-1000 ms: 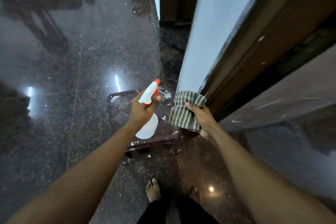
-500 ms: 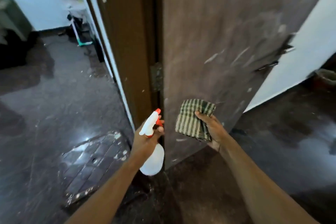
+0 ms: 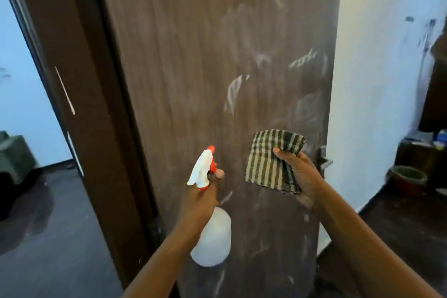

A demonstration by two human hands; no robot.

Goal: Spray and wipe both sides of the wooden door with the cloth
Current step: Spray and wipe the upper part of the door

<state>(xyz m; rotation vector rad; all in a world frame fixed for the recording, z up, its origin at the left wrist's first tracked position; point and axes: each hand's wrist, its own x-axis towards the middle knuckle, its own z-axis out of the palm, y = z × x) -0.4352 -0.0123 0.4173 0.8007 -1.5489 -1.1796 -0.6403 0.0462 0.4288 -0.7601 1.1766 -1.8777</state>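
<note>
From the head view, I am facing the tall dark brown wooden door, which is standing open and filling the middle of the frame; its face is showing pale white smears and streaks, thickest in the upper right half. My left hand is wrapping tightly around the neck of the white plastic spray bottle with the orange trigger and nozzle tip; 1 finger is resting on the trigger, and the nozzle is pointing up at the door. My right hand is clenching the folded green-and-cream striped cloth; I am holding it up just in front of the door near its right edge, whether touching I cannot tell. The dark brown door frame is standing to the left; a white wall is showing to the right, above a dark glossy floor.
</note>
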